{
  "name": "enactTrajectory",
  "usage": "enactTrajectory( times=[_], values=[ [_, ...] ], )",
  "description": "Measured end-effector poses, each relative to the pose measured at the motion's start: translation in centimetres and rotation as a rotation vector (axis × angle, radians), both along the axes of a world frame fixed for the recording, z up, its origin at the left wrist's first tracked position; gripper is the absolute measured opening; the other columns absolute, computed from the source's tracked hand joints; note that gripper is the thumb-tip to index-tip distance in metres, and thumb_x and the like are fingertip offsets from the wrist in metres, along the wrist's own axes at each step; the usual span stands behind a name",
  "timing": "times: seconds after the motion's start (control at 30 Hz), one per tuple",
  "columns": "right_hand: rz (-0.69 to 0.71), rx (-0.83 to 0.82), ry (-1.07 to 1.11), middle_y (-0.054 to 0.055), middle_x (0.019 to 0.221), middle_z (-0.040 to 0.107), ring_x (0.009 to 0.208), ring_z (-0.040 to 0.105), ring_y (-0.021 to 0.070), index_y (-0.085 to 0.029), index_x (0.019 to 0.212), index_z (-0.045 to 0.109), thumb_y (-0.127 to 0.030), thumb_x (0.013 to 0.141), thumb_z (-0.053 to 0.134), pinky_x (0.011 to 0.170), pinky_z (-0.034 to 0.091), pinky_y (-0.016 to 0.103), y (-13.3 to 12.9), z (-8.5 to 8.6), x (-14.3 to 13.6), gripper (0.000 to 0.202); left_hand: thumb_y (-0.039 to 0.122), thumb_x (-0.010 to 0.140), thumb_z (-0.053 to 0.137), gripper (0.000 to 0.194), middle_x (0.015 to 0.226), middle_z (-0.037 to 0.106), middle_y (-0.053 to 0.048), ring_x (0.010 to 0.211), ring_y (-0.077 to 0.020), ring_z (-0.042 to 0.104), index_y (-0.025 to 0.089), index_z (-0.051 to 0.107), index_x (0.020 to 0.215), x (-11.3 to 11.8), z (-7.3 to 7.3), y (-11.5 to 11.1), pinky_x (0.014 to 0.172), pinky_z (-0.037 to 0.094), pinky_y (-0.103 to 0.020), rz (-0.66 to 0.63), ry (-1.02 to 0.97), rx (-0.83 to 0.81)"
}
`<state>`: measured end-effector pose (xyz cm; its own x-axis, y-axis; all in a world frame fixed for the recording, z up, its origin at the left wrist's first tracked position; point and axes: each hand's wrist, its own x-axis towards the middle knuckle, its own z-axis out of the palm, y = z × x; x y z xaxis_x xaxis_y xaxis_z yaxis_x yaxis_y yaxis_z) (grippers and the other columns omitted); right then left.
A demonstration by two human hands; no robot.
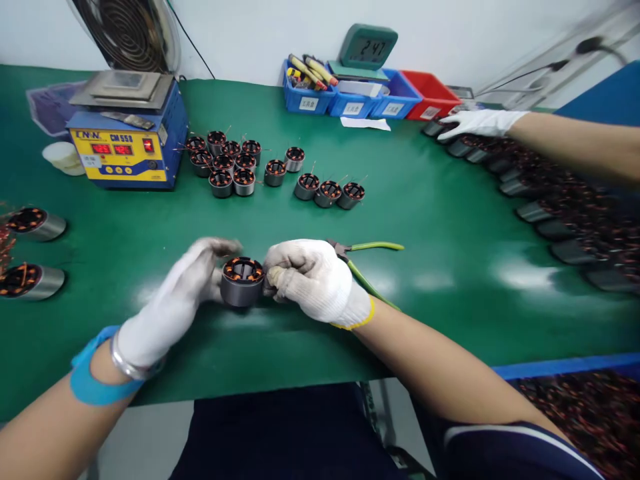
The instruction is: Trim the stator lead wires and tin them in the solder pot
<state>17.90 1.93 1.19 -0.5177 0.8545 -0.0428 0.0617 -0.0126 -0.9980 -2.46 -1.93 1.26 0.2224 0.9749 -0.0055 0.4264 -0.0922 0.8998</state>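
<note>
A grey cylindrical motor stator (242,283) with orange copper windings stands upright on the green table (430,320), between my two white-gloved hands. My left hand (187,283) is at its left side, thumb and fingers apart, with the fingers reaching just behind it. At its right edge my right hand (305,277) has its fingers curled together in a pinch; whatever lies between the fingertips is hidden. Pliers with green handles (375,247) lie just behind my right hand, partly covered by it.
Several stators (223,163) stand behind, beside a blue and yellow device (127,140). Bins (307,100) and a clock (369,47) line the wall. Two stators (37,281) lie at left. Another person's gloved hand (480,123) touches the stator rows (573,252) at right.
</note>
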Motion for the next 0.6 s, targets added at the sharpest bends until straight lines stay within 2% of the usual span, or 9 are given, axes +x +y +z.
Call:
enactTrajectory(
  times=[0.07, 0.1, 0.13, 0.2, 0.3, 0.37, 0.47, 0.53, 0.6],
  values=[
    [-0.020, 0.074, -0.052, 0.000, 0.060, 0.061, 0.050, 0.053, 0.0087, -0.017, 0.067, 0.059, -0.027, 0.074, 0.059, 0.045, 0.042, 0.017, 0.0, -0.1, 0.1, 0.013, 0.058, 0.097, 0.032, 0.052, 0.065, 0.067, -0.009, 0.050, -0.0234, 0.066, 0.017, 0.062, 0.088, 0.0, 0.0, 0.6, 0.043, 0.055, -0.037, -0.103, -0.122, -0.301],
    [-0.027, 0.051, -0.052, 0.000, 0.059, 0.061, 0.049, 0.053, 0.0089, -0.017, 0.067, 0.059, -0.027, 0.074, 0.059, 0.045, 0.043, 0.018, 0.0, -0.2, 0.0, 0.012, 0.058, 0.094, 0.043, 0.045, 0.063, 0.066, -0.007, 0.047, -0.0223, 0.064, 0.017, 0.062, 0.095, 0.0, 0.2, 0.7, 0.040, 0.053, -0.035, -0.106, -0.214, -0.405],
    [-0.028, -0.008, -0.040, 0.000, 0.059, 0.061, 0.048, 0.054, 0.0092, -0.017, 0.068, 0.059, -0.028, 0.073, 0.059, 0.044, 0.043, 0.019, 0.1, -0.3, 0.0, 0.012, 0.053, 0.089, 0.057, 0.038, 0.071, 0.069, -0.007, 0.053, -0.0227, 0.067, 0.018, 0.061, 0.104, 0.1, 0.5, 0.7, 0.043, 0.055, -0.035, -0.079, -0.301, -0.446],
    [-0.032, -0.183, 0.035, -0.001, 0.059, 0.061, 0.045, 0.053, 0.0096, -0.018, 0.071, 0.058, -0.032, 0.070, 0.060, 0.041, 0.043, 0.020, 0.1, -0.6, -0.3, 0.015, 0.040, 0.076, 0.075, 0.039, 0.097, 0.073, -0.009, 0.087, -0.0272, 0.073, 0.023, 0.060, 0.108, 0.1, 1.1, 0.5, 0.067, 0.063, -0.040, 0.025, -0.426, -0.330],
    [-0.032, -0.345, 0.141, -0.002, 0.057, 0.061, 0.042, 0.051, 0.0094, -0.018, 0.074, 0.058, -0.036, 0.067, 0.062, 0.038, 0.042, 0.019, 0.1, -0.7, -0.6, 0.020, 0.048, 0.083, 0.064, 0.024, 0.110, 0.070, -0.009, 0.127, -0.0309, 0.058, 0.024, 0.060, 0.085, 0.1, 1.6, 0.3, 0.097, 0.057, -0.050, 0.132, -0.534, -0.161],
    [-0.017, -0.273, 0.125, -0.002, 0.057, 0.059, 0.044, 0.051, 0.0087, -0.018, 0.072, 0.058, -0.034, 0.068, 0.063, 0.040, 0.042, 0.019, 0.0, -0.5, -0.6, 0.017, 0.055, 0.091, 0.048, 0.036, 0.104, 0.071, -0.010, 0.118, -0.0316, 0.064, 0.023, 0.061, 0.082, 0.3, 1.4, 0.3, 0.088, 0.061, -0.050, 0.144, -0.571, -0.295],
    [0.010, -0.058, 0.018, -0.002, 0.057, 0.058, 0.048, 0.051, 0.0080, -0.017, 0.066, 0.059, -0.027, 0.072, 0.062, 0.043, 0.041, 0.017, -0.1, -0.1, -0.5, 0.013, 0.061, 0.091, 0.046, 0.046, 0.082, 0.072, -0.010, 0.073, -0.0286, 0.072, 0.019, 0.066, 0.094, 0.6, 0.7, 0.2, 0.057, 0.062, -0.044, -0.039, -0.504, -0.611],
    [-0.002, -0.022, -0.003, -0.002, 0.056, 0.058, 0.047, 0.049, 0.0076, -0.016, 0.066, 0.059, -0.025, 0.073, 0.062, 0.043, 0.040, 0.017, 0.0, 0.0, -0.5, 0.012, 0.059, 0.086, 0.059, 0.045, 0.083, 0.072, -0.009, 0.069, -0.0264, 0.071, 0.019, 0.065, 0.105, 0.8, 0.2, -0.1, 0.058, 0.062, -0.042, -0.050, -0.349, -0.490],
    [-0.018, -0.150, 0.044, -0.003, 0.055, 0.058, 0.044, 0.049, 0.0075, -0.017, 0.068, 0.060, -0.026, 0.070, 0.063, 0.041, 0.041, 0.018, 0.1, -0.3, -0.7, 0.010, 0.050, 0.077, 0.075, 0.047, 0.101, 0.073, -0.010, 0.087, -0.0269, 0.072, 0.020, 0.063, 0.112, 0.9, -0.1, -0.6, 0.079, 0.062, -0.043, 0.062, -0.165, -0.127]
  ],
)
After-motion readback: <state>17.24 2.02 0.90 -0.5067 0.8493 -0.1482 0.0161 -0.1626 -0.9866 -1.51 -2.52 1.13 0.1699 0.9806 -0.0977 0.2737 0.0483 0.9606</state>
